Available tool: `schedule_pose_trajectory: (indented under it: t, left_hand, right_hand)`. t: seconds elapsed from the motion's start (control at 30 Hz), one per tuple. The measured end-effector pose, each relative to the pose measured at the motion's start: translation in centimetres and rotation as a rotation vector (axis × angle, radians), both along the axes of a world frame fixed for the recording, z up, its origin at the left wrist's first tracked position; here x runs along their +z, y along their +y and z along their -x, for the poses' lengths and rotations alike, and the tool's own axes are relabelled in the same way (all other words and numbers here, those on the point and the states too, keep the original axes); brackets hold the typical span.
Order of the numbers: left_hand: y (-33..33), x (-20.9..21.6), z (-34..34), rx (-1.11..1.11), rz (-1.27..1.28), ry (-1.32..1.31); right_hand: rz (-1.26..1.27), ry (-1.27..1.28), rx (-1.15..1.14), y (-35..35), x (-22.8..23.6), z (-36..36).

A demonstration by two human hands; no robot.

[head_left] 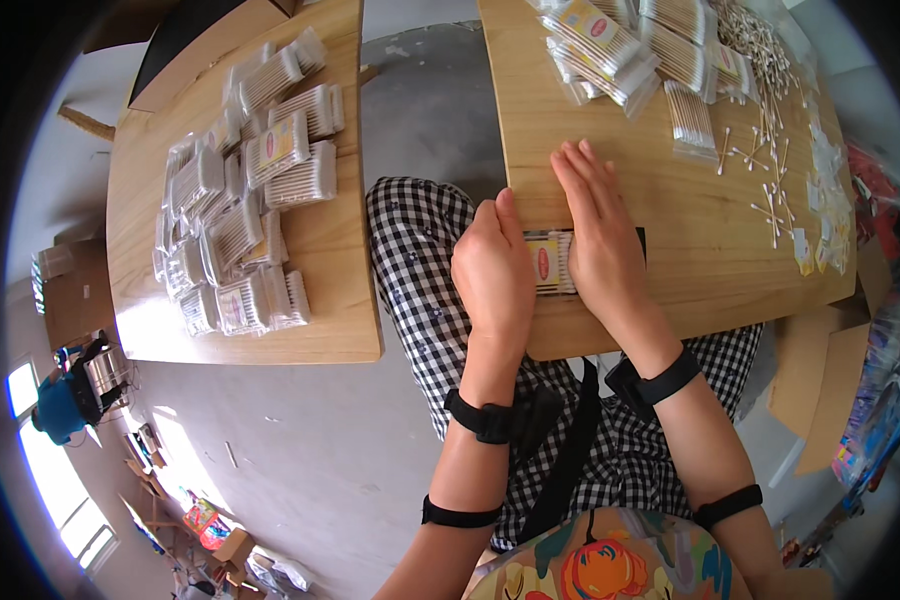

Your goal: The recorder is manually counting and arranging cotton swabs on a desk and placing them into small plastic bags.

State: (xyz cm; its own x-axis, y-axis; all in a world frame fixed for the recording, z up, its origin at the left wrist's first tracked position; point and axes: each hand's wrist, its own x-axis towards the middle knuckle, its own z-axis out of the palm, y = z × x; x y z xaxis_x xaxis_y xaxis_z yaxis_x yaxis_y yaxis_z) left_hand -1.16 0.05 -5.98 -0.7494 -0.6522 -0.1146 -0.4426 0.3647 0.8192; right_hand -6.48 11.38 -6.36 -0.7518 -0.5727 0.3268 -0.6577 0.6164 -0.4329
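A clear pack of cotton swabs with a yellow and red label lies near the front edge of the right table, between my two hands. My left hand is against the pack's left end, its fingers curled and partly hidden, thumb pointing away from me. Flat and stretched out, my right hand covers the pack's right end. A small dark edge shows beyond that hand; what it belongs to is hidden. Farther off on this table lie a single swab pack and a pile of packs.
Loose cotton swabs spread along the right table's far side, with small clear and yellow wrappers near its right edge. On the left table sits a heap of filled packs. A gap separates the tables. A cardboard box stands at right.
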Motion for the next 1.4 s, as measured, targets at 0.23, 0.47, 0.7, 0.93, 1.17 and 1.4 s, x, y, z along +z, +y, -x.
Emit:
schedule_pose_trajectory:
  t: [0.23, 0.47, 0.7, 0.93, 1.17, 1.4]
  left_hand:
    - [0.3, -0.9, -0.4, -0.03, 0.195, 0.066]
    - [-0.4, 0.8, -0.2, -0.119, 0.063, -0.186]
    - [-2.9, 3.1, -4.2, -0.482, 0.232, 0.172]
    - [-2.7, 2.3, -4.8, -0.587, 0.163, 0.066]
    - [-2.7, 1.7, -5.3, -0.308, -0.097, 0.205]
    - [-3.4, 2.9, -5.8, -0.106, -0.449, 0.002]
  right_hand:
    - [0.262, -0.133, 0.081, -2.1, -0.1, -1.1]
    - [0.832, -0.593, 0.056, -2.3, 0.7, -1.4]
    - [1.034, -0.741, -0.114, 1.3, 1.1, -2.8]
    - [0.958, -0.778, -0.044, -0.7, 1.2, -4.7]
    - [1.106, -0.8, -0.114, 1.1, 1.2, -4.1]
    - [1.113, -0.804, -0.091, 1.6, 1.0, -4.6]
